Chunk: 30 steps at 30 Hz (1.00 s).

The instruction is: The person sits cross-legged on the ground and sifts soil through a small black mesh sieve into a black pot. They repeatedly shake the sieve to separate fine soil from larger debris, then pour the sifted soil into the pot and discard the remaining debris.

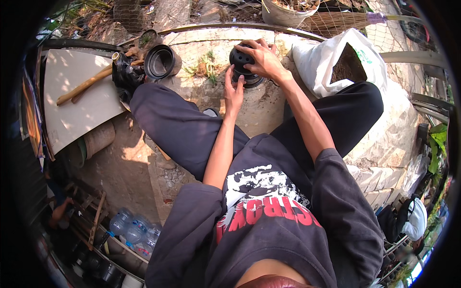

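A black plastic plant pot [236,58] is upside down on the concrete, the round drainage holes in its base facing up. Below it, black rims [256,82] show, perhaps of further pots stacked with it. My right hand [265,60] grips the upper pot from above and the right side, fingers spread over its base. On the near left side, my left hand [235,91] holds the pot with thumb and fingertips at its wall. A grass clump with exposed roots [206,68] lies on the ground left of the pot.
An open white sack [313,66] of dark soil stands right. More black pots [177,63] lie left, beside a black plastic bag [126,77] and a wooden-handled tool [86,84] on a pale board [72,122]. Wire netting [230,12] and a broom [338,22] are beyond.
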Tool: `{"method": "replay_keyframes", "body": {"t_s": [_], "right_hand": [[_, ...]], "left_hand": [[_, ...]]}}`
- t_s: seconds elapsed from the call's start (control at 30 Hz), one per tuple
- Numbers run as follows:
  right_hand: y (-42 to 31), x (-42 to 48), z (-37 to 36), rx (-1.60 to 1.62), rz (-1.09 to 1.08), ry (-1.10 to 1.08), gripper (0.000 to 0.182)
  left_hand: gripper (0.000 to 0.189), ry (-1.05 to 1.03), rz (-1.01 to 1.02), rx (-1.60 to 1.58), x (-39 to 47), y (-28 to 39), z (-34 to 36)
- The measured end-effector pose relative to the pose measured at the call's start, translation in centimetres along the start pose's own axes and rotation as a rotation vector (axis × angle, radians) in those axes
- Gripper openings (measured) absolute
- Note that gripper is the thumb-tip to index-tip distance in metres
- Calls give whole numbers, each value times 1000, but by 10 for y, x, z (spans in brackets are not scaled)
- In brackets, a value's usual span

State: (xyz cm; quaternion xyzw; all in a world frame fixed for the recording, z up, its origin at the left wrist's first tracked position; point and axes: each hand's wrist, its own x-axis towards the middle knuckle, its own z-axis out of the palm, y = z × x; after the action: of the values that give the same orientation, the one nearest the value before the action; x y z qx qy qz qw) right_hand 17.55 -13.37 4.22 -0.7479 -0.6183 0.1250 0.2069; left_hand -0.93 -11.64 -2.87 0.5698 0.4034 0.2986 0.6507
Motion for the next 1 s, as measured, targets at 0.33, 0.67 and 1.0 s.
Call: {"method": "replay_keyframes", "body": {"t_s": [0.33, 0.67, 1.0], "right_hand": [[-3, -3, 3, -28, 26, -18, 74], [-3, -3, 7, -59, 36, 22, 72], [-2, -3, 10, -141, 70, 67, 71]], "left_hand": [[62, -49, -7, 8, 1, -1, -3], [59, -44, -6, 15, 1, -2, -3], [55, 13, 23, 23, -1, 4, 0]]}}
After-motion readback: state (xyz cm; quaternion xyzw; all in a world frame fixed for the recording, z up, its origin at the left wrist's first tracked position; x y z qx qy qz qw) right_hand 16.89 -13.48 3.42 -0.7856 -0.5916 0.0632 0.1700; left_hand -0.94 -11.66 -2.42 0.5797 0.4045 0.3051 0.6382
